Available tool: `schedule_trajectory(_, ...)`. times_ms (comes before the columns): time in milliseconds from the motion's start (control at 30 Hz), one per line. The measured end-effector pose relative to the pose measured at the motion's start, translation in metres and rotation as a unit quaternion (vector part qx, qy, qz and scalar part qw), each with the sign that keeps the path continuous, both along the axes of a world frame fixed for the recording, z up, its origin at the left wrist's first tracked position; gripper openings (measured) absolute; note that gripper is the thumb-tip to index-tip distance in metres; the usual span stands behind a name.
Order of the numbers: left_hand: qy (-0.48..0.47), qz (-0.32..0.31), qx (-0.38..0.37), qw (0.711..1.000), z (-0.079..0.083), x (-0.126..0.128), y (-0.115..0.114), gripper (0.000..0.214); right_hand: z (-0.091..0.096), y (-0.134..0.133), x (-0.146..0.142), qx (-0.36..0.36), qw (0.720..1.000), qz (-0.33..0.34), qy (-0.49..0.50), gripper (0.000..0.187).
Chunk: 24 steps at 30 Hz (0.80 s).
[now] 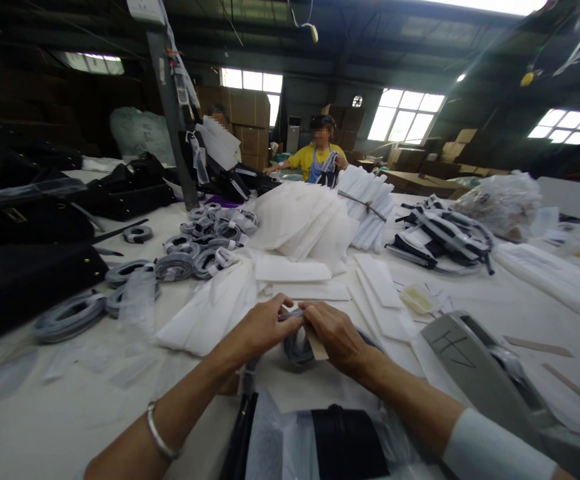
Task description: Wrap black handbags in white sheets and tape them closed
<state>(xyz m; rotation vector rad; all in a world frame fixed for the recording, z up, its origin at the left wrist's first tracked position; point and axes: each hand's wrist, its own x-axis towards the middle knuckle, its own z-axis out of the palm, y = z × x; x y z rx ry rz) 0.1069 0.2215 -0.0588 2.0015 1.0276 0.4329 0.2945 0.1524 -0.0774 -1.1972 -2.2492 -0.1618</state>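
Observation:
Both hands meet at the middle of the table over a coiled grey strap (297, 350). My left hand (265, 325) pinches the coil's upper edge between thumb and fingers. From the other side my right hand (334, 332) is closed at the same spot, with a tan strip of card (316, 343) sticking out below its fingers. Part of the coil is hidden behind the card and my fingers. Nearer to me lies a black item in clear plastic (347, 440). White foam pieces (293, 269) lie just beyond my hands.
Several coiled grey straps (175, 265) are heaped at the left, near black bags (35, 280). White sheets (300, 217) are piled ahead. A grey machine (490, 380) stands at the right, below bundled black-and-grey straps (440, 233). Across the table is a person in yellow (304, 159).

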Motion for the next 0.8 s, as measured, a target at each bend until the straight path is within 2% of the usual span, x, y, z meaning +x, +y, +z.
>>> schedule_trajectory(67,-0.056,-0.007,-0.138,0.989,-0.003,-0.003,0.013,0.053,0.002,-0.002,0.003,0.015,1.000,0.014,-0.002,0.016)
schedule_trajectory(133,-0.070,-0.020,-0.221,0.973,-0.009,-0.001,0.022,0.064,0.003,-0.002,0.004,0.025,0.999,0.022,0.001,0.020)
schedule_trajectory(233,-0.094,-0.051,-0.290,0.951,-0.018,0.009,0.028,0.063,0.004,-0.002,0.003,0.049,0.998,0.033,0.000,0.032)
schedule_trajectory(333,-0.126,-0.054,-0.328,0.935,-0.023,0.020,0.033,0.056,0.004,-0.002,0.002,0.063,0.997,0.040,-0.004,0.036)
schedule_trajectory(467,-0.142,-0.040,-0.332,0.932,-0.024,0.027,0.041,0.043,0.007,-0.004,0.002,0.063,0.997,0.043,0.001,0.038)
schedule_trajectory(567,-0.136,-0.024,-0.310,0.941,-0.022,0.029,0.042,0.034,0.010,-0.005,0.003,0.107,0.994,0.011,-0.020,0.031)
schedule_trajectory(667,-0.116,0.002,-0.266,0.957,-0.020,0.030,0.040,0.026,0.011,-0.006,0.007,0.151,0.987,0.005,-0.057,0.021)
schedule_trajectory(800,-0.078,0.024,-0.174,0.981,-0.017,0.034,0.038,0.014,0.010,-0.006,0.012,0.147,0.986,0.022,-0.073,0.018)
